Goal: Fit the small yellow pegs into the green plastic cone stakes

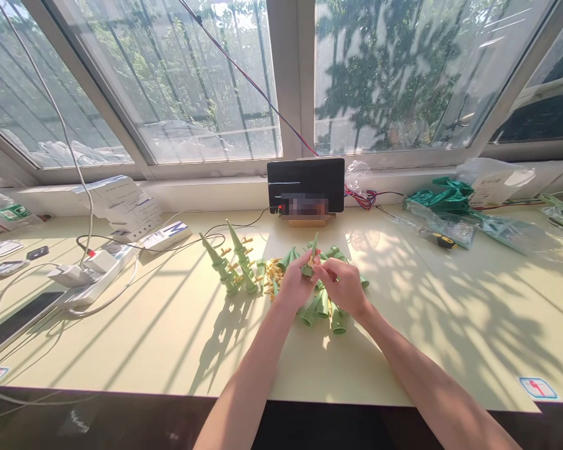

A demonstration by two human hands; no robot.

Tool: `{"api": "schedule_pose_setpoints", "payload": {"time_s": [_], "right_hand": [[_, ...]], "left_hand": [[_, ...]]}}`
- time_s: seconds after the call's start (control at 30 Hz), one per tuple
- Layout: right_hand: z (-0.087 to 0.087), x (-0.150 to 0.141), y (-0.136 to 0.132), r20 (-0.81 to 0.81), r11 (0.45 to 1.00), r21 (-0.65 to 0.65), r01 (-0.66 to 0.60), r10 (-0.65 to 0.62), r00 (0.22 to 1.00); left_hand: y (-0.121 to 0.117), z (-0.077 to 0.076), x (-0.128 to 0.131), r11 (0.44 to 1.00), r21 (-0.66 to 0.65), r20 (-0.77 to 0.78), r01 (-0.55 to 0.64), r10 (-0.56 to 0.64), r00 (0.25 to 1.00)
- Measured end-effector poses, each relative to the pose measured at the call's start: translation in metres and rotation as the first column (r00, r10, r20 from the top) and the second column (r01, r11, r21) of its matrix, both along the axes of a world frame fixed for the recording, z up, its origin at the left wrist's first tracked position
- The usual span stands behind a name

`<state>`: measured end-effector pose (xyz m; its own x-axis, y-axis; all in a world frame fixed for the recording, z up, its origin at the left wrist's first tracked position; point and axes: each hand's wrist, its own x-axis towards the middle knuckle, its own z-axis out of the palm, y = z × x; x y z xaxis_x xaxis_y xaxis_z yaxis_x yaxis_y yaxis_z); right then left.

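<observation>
Nearest, the forearms (251, 375) rose from the bottom edge. At frame centre, the left hand (296, 284) pinched a slim, pointed green cone (315, 242); the right hand (348, 287) had its fingertips pressed together beside it, their hold unclear. Apparently a fitting step, calling next for steady alignment.

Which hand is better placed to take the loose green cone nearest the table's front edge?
Probably the right hand: it is nearer that cone, while the left hand grips another green cone.

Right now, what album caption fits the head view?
Left hand holds a green cone, right hand close by, above a sunlit table.
</observation>
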<state>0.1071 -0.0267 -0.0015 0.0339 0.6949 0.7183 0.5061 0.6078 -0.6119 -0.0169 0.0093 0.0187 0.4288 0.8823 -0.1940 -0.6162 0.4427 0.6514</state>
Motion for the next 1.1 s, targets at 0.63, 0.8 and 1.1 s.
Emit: {"api": "schedule_pose_setpoints", "payload": {"time_s": [0.63,0.8,1.1], "right_hand": [[-0.004,0.019,0.01,-0.058,0.974,-0.041,0.222,-0.224,0.973],[-0.009,0.027,0.016,-0.067,0.967,-0.082,0.24,-0.246,0.967],[-0.013,0.028,0.021,-0.034,0.98,-0.068,0.189,-0.192,0.981]], "left_hand": [[-0.005,-0.001,0.008,0.923,0.376,-0.346,-0.087,0.227,0.91],[-0.004,-0.008,0.011,0.84,0.52,-0.45,-0.154,0.423,0.786],[-0.006,-0.01,0.01,0.489,0.871,-0.439,-0.042,0.814,0.382]]}}
